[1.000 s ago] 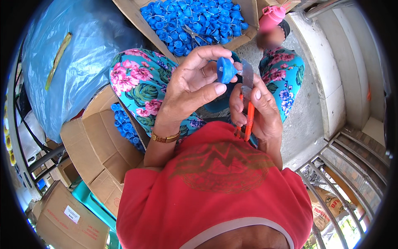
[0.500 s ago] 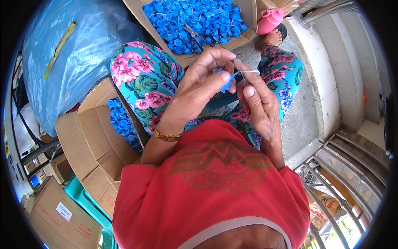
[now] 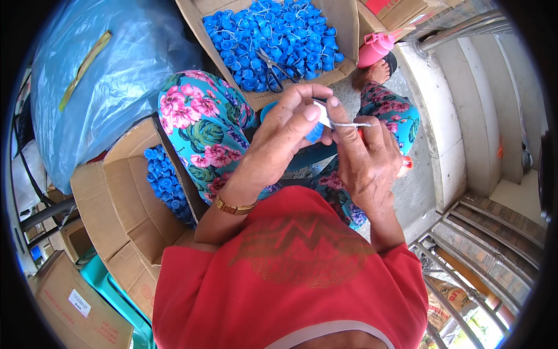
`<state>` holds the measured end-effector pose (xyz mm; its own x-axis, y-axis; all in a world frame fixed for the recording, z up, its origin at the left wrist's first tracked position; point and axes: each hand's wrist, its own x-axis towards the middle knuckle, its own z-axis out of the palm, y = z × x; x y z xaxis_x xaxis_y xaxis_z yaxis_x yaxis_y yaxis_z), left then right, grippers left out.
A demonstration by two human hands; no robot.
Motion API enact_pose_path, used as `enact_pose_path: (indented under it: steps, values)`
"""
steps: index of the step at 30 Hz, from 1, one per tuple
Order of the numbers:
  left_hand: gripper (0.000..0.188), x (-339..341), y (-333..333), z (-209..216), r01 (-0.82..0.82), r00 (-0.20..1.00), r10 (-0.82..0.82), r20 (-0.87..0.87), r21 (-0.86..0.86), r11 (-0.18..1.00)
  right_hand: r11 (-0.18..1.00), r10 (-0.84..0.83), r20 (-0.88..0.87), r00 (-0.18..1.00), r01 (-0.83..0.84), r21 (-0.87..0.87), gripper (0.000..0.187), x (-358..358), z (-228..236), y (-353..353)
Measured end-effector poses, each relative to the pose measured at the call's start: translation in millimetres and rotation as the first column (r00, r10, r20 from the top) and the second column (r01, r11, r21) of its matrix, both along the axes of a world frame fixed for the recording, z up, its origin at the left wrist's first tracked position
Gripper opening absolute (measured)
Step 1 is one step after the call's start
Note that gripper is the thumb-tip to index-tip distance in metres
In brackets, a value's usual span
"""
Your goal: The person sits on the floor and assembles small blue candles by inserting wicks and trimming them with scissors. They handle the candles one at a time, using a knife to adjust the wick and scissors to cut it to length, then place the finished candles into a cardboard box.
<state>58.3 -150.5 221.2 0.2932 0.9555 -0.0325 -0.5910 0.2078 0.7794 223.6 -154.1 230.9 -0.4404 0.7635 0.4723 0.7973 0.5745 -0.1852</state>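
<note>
Between the thumb and bent fingers of my left hand (image 3: 285,128) is a small blue plastic cup-shaped piece (image 3: 315,134), with a white part (image 3: 322,113) at its upper edge. Close by on the right, my right hand (image 3: 369,160) is closed around a tool with an orange-red handle (image 3: 407,163); its working end is hidden by my fingers. A whitish string (image 3: 351,124) runs from the piece across the right fingers. Beyond my hands, scissors (image 3: 271,71) lie on many similar blue pieces (image 3: 279,35) in a cardboard box (image 3: 347,26).
A second cardboard box (image 3: 136,200) at my left holds more blue pieces (image 3: 168,180). A large blue plastic bag (image 3: 122,87) bulges at the far left. The pink bottle (image 3: 375,51) stands by my foot at the far right. Steps (image 3: 444,116) and a metal railing (image 3: 459,256) line the right.
My right hand has turned knuckles-up, and the orange-red handle now shows. A white part has come into view on the blue piece. The string stretches straighter to the right.
</note>
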Motion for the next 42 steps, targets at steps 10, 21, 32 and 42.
enact_pose_path:
  steps: [10, 21, 32, 42]
  values:
    - [0.053, 5.0, 8.5, -11.3, 0.043, 0.992, -0.018, -0.125, 0.202, 0.978, 0.970, 0.115, 0.250, 0.961, -0.163, 0.182, 0.049, 7.6, 17.8, 18.1]
    - [0.047, 5.1, 15.0, -14.7, 0.038, 0.962, 0.023, -0.272, 0.215, 0.976, 0.990, 0.100, 0.076, 0.992, -0.107, 0.093, 0.051, 6.6, 13.7, 25.7]
    - [0.049, 7.4, 8.5, -7.3, -0.026, 0.908, 0.170, -0.383, 0.352, 0.936, 0.997, 0.061, -0.169, 0.984, -0.052, 0.056, 0.042, 19.3, 5.5, 33.7]
    - [0.073, 4.1, 2.6, -38.0, 0.111, 0.310, 0.439, -0.843, 0.491, 0.864, 0.929, -0.266, -0.479, 0.837, 0.090, -0.359, 0.032, 40.3, -0.2, 25.5]
